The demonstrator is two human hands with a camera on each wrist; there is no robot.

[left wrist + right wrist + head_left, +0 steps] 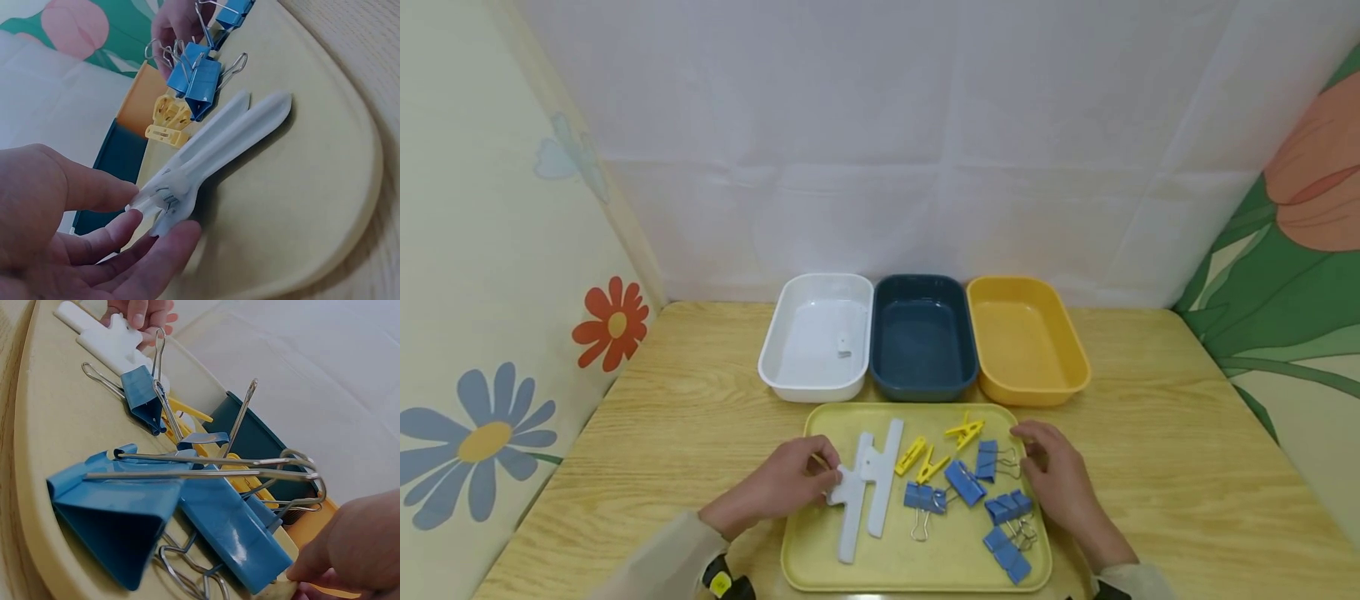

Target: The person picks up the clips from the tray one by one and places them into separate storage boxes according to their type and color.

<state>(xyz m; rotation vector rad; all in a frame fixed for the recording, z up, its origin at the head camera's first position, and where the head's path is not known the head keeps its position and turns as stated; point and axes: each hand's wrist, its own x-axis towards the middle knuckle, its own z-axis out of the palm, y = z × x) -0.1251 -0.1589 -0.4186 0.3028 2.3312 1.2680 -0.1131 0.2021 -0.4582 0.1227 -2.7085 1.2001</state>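
The left hand (797, 477) pinched a white clip (852, 508) on the yellow tray (955, 567); the right hand (1062, 479) sat at its rim, grip impossible to tell! Beyond, three bins (923, 393) lined the wood-grained desk (700, 392), white cloth (865, 108) hung behind, flowers (485, 442) bloomed on both side walls (452, 233).

We look down on a pale wood-grain table (1150, 383) with rounded far corners. On its near part lies a yellow tray (955, 560), flat and round-cornered, its long sides running left to right. Just beyond the tray we have, side by side in a row, a white bin (805, 346), on the left, a dark blue bin (925, 346), in the middle, and an orange-yellow bin (1026, 342), on the right
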